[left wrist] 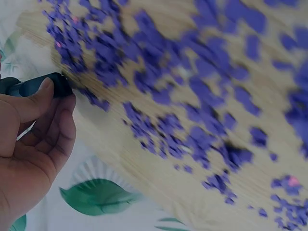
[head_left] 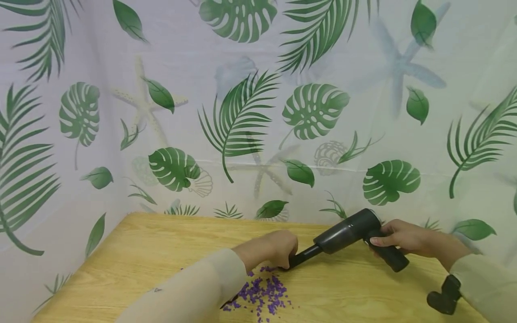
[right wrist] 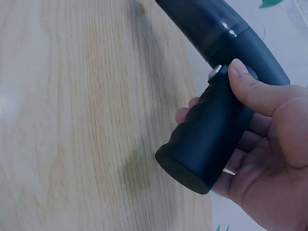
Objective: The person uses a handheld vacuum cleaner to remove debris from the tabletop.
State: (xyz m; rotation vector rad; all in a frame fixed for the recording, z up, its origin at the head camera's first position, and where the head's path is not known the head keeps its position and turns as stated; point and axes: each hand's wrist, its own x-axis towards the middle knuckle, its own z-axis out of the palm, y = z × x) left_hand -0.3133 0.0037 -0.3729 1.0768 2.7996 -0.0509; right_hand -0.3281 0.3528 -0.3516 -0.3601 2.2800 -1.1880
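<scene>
A black handheld vacuum cleaner (head_left: 347, 231) slants over the tabletop, its narrow nozzle pointing down to the left. My right hand (head_left: 408, 237) grips its handle (right wrist: 207, 134), with the thumb near the silver button (right wrist: 215, 72) in the right wrist view. At the nozzle end my left hand (head_left: 280, 249) pinches the black nozzle tip (left wrist: 60, 85) between thumb and fingers. Small purple scraps (head_left: 262, 291) lie scattered right below the left hand, and the nozzle mouth is at their edge in the left wrist view. A few pink bits (left wrist: 292, 181) show among them.
The wood-grain table (head_left: 161, 242) meets a white cloth backdrop (head_left: 250, 188) printed with green leaves along its back and left. A black wrist camera (head_left: 444, 296) sits at the right sleeve. My left sleeve (head_left: 194, 287) covers part of the table's front.
</scene>
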